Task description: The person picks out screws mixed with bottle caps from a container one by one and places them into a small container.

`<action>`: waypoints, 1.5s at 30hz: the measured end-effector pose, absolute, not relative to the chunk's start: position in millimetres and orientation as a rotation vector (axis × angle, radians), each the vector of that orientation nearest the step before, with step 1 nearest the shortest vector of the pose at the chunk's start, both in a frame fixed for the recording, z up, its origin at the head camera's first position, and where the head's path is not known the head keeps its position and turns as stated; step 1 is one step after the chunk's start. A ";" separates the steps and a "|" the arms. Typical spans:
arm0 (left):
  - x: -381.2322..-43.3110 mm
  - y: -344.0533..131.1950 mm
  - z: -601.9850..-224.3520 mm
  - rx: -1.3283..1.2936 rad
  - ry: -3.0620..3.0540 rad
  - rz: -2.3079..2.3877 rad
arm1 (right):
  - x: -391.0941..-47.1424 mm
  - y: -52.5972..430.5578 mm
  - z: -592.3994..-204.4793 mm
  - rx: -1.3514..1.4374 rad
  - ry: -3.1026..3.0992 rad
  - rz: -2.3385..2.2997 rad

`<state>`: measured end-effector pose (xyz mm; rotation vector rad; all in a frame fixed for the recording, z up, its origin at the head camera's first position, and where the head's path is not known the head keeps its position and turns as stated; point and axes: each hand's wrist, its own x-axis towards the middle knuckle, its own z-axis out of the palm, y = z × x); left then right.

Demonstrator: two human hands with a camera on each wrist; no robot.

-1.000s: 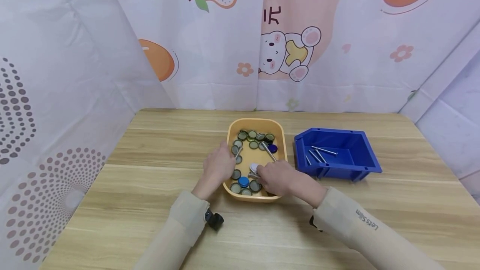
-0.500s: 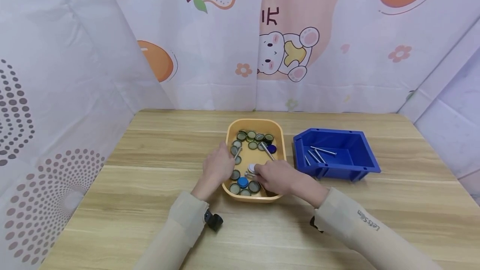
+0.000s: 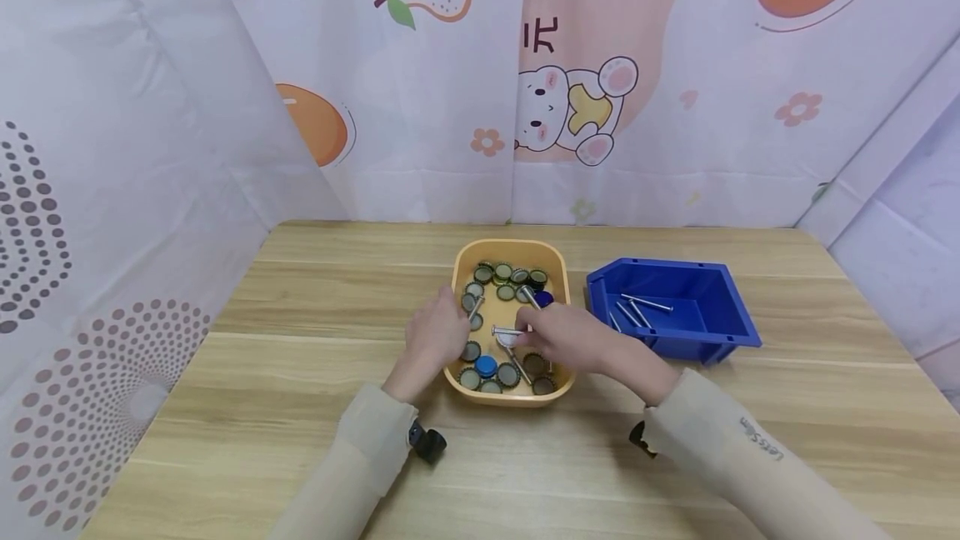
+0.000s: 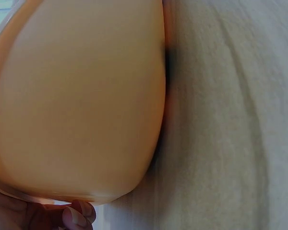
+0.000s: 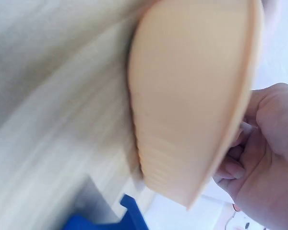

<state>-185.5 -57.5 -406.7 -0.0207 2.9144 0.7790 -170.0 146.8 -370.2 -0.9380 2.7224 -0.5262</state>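
A yellow-orange plastic tub stands on the table, holding several bottle caps and several long metal screws. My left hand grips its left rim; in the left wrist view curled fingers lie against the outer wall. Just inside that rim, a screw lies near the hand. Over the tub's right half, my right hand pinches a screw, its head pointing left above a white cap. Below it another screw lies among the caps. One more screw is partly hidden behind the hand.
Right of the tub stands a blue bin with several screws in it. The bin's near-left corner lies close to my right wrist. A blue cap sits near the tub's front. A printed curtain hangs behind the table.
My right hand has shifted slightly up and to the right with the screw, which now lies level across the view. Screw and caps beneath it have come into sight. My left hand stays put.
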 end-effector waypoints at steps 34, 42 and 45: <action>-186.8 -57.8 -408.1 -0.019 2.906 0.757 | -185.6 221.2 -326.2 -0.682 2.862 -0.693; -187.3 -57.7 -408.0 -0.036 2.903 0.748 | -188.6 242.6 -323.7 -0.624 2.910 -0.642; -187.1 -57.5 -407.3 -0.041 2.904 0.744 | -189.5 252.7 -323.3 -0.601 2.910 -0.631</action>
